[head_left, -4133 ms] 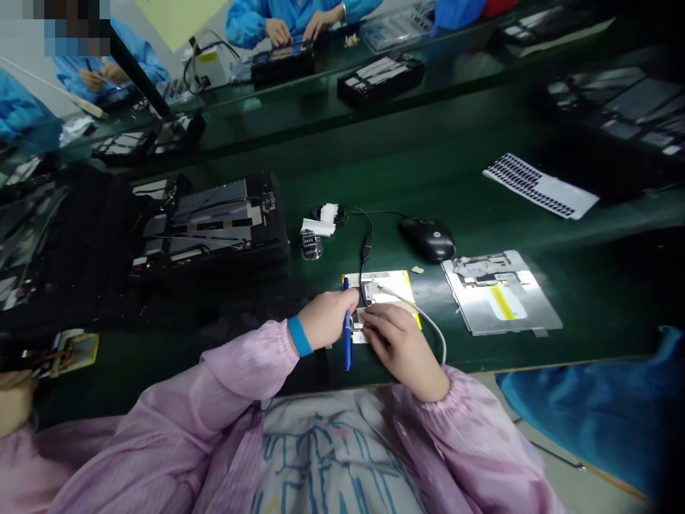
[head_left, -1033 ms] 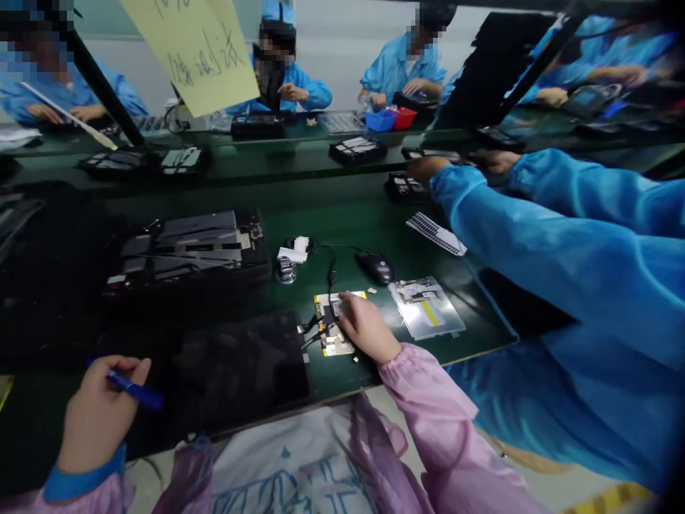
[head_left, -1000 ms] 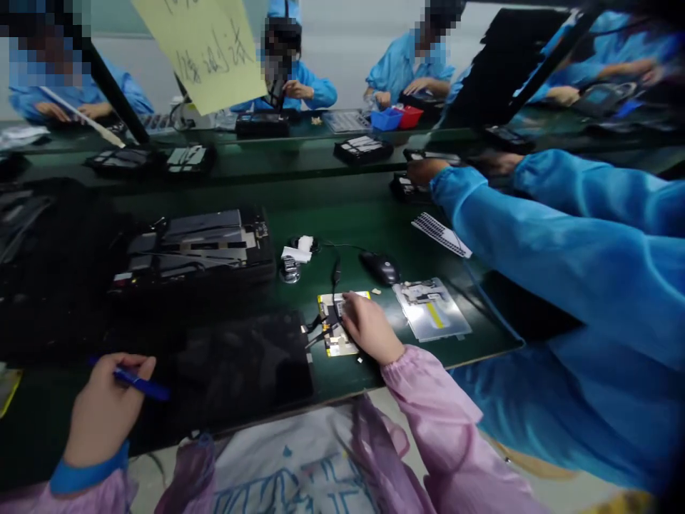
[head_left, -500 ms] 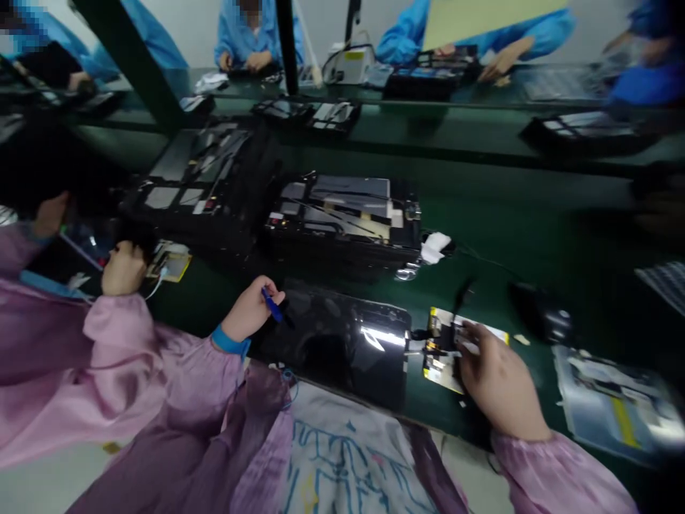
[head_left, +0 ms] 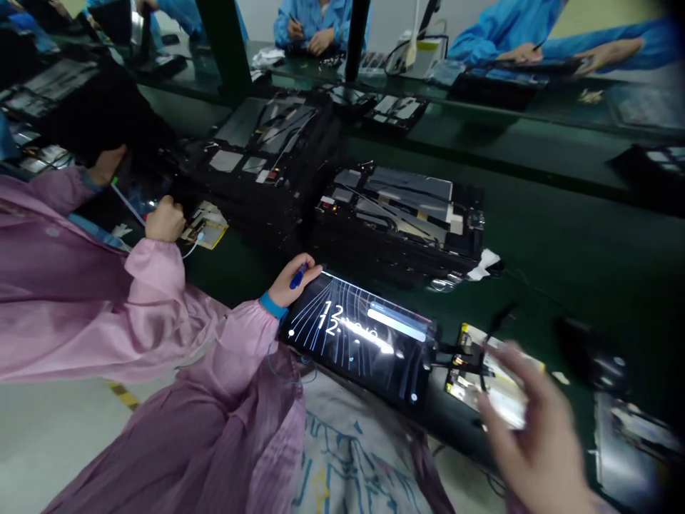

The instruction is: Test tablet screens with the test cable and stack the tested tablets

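My left hand [head_left: 289,285] is closed, with a blue pen [head_left: 298,276] tucked in its fingers. Its thumb and fingertips rest at the far left corner of a tablet screen [head_left: 342,357], which is lit and shows large clock digits and white lines. Short black and pale flex cables [head_left: 449,355] run from the screen's right edge to a test board [head_left: 514,403] with yellow edges. Over the near right part of that board, my right hand [head_left: 546,435] is blurred, its thumb and fingers apart, holding nothing visible. A dark strip-like cable [head_left: 500,321] stands up by the board.
Beyond the screen lie stacked opened tablet bodies [head_left: 401,214] and another stack [head_left: 262,143]. At right are a black mouse [head_left: 591,353] and a clear tray [head_left: 631,442] of parts. A co-worker's hand [head_left: 165,220] works at left; people in blue sit opposite.
The screen has gone from dark to lit. My right hand has come off the board's cables and drawn back toward me, fingers opening. The view has shifted left.
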`<action>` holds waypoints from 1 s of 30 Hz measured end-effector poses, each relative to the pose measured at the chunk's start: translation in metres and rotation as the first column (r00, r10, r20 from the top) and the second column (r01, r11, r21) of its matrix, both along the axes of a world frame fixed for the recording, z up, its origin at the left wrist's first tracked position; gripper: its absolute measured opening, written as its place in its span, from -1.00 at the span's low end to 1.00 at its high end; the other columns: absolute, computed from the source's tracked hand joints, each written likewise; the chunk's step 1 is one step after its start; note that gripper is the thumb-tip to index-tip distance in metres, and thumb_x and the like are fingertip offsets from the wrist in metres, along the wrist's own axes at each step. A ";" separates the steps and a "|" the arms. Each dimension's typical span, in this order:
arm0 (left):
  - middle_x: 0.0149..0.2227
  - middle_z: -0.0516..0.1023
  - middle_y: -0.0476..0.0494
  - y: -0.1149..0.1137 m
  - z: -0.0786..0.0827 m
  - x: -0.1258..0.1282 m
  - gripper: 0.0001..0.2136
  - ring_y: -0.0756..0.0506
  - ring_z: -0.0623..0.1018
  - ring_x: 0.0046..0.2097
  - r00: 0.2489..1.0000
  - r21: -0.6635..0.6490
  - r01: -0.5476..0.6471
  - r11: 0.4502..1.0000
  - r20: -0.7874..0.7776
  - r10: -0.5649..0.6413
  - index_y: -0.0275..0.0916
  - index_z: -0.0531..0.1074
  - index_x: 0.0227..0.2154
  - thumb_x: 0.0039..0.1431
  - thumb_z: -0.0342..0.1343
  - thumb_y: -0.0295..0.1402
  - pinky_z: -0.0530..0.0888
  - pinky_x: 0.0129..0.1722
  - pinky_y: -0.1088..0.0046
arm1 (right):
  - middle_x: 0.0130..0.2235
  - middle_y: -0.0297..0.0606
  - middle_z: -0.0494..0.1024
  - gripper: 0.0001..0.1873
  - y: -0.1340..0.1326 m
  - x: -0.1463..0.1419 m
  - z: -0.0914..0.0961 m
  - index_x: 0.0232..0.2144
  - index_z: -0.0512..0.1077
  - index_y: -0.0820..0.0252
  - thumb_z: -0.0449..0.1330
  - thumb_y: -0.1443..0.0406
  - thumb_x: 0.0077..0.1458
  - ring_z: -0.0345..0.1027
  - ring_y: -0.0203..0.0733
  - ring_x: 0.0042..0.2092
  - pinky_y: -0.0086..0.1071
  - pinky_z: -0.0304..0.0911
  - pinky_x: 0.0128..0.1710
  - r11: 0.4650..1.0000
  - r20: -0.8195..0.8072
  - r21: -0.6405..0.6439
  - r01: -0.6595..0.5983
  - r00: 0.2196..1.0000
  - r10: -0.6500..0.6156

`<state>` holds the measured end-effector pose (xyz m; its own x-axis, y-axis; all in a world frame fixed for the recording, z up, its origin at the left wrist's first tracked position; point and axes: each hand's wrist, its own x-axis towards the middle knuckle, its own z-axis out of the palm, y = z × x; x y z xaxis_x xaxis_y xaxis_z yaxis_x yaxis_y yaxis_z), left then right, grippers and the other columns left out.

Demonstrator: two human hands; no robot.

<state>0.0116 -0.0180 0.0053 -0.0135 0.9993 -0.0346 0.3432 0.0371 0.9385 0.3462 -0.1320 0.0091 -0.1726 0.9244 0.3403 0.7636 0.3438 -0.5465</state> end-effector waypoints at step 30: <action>-0.54 0.10 0.08 -0.007 -0.018 0.002 -0.68 0.03 0.16 -0.48 0.999 0.124 0.009 0.992 0.050 -0.015 -0.20 0.13 -0.52 0.13 0.08 -0.13 0.21 -0.42 0.44 | 0.26 -0.08 0.18 -0.37 0.034 -0.115 0.010 0.20 0.20 0.05 0.15 0.06 0.11 -0.22 0.23 0.34 0.34 -0.28 0.21 0.841 0.313 -0.096 -0.533 0.786 0.534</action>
